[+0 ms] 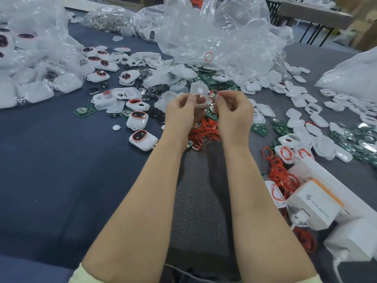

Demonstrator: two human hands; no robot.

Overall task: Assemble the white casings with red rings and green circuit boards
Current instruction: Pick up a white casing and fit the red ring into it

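Both hands are raised above the pile of red rings (pixel 206 129), which lies on the dark surface (pixel 61 160) between the two wrists. The left hand (pixel 180 113) has its fingers curled round a translucent white casing (pixel 199 90), thumb pressed on its near edge, so the casing stands up above the fingertips, just beyond the pile. The right hand (pixel 234 115) pinches a single red ring (pixel 213 93) between thumb and forefinger, its other fingers loosely curled. The ring hangs just beside the right edge of the casing; whether the two touch cannot be told.

Beyond the pile, past the hands, a heap of green circuit boards (pixel 214 80) lies mixed with more loose white shells, and behind that heap rises a crumpled clear plastic bag (pixel 214 37). To the left of the pile sit several closed casings with red rings (pixel 142 137) already showing round their dark windows. To the right of the pile more rings trail toward a white charger (pixel 314 203) near the surface's edge, with empty white shells (pixel 302 103) scattered further off on that side.
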